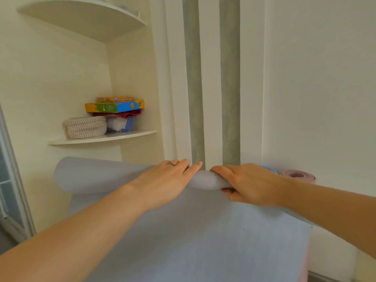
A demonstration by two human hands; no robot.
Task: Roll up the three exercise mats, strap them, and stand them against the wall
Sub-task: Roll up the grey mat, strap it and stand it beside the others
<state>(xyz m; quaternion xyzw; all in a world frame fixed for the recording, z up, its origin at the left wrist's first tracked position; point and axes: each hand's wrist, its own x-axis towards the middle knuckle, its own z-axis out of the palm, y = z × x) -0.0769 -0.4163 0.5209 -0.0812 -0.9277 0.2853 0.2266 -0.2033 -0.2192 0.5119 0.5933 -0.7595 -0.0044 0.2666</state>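
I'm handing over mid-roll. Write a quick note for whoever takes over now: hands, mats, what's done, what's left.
Left hand: lies flat on top of the grey mat roll, fingers straight.
Right hand: grips the roll, fingers over the top, thumb beneath.
Grey mat: rolled only part way; a long flat stretch is left.
Pink mat and blue mat: already rolled, by the wall behind the right hand; straps cannot be seen.
Left to do: finish rolling the grey mat, strap it, stand it at the wall; check the other two for straps.
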